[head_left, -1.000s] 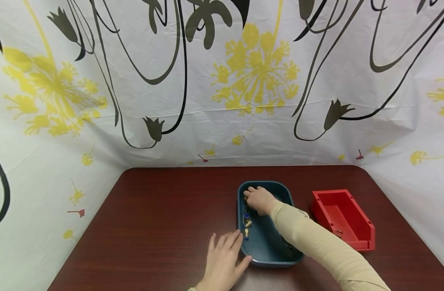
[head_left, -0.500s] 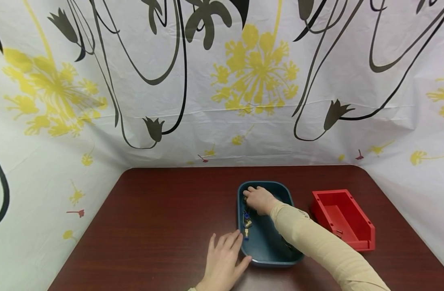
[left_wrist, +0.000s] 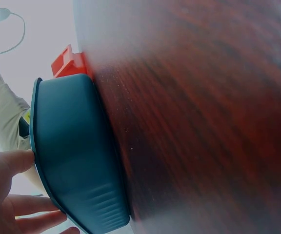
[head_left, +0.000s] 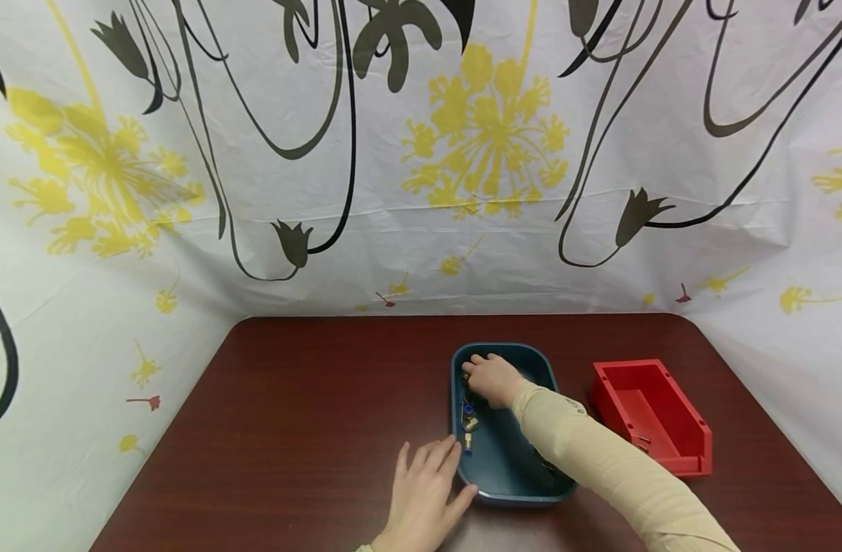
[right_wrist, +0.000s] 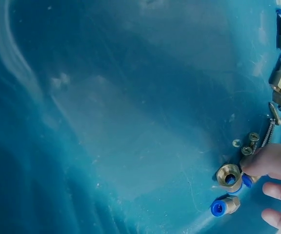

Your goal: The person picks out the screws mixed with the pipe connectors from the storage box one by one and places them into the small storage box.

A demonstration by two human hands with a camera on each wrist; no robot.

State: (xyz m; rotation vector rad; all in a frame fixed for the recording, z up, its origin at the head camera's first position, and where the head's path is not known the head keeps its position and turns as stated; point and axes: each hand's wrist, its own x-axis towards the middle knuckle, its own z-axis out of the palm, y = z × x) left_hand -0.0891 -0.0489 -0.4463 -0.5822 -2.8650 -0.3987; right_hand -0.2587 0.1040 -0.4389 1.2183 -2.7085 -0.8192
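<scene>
The right hand [head_left: 491,379] reached into the blue tray [head_left: 507,479], one fingertip [right_wrist: 272,163] touching a brass fitting [right_wrist: 230,175] on its floor (whether it was pinched, I cannot tell). The left hand [head_left: 424,494] lay flat, fingers spread, against the tray's near-left rim on the table [head_left: 290,429].

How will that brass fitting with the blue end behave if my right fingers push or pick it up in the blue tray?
The brass fitting looks rigid and probably heavy for its size. Its round body may roll or skid on the glossy blue tray. Being small beside the right hand, it likely needs a fingertip pinch.
</scene>
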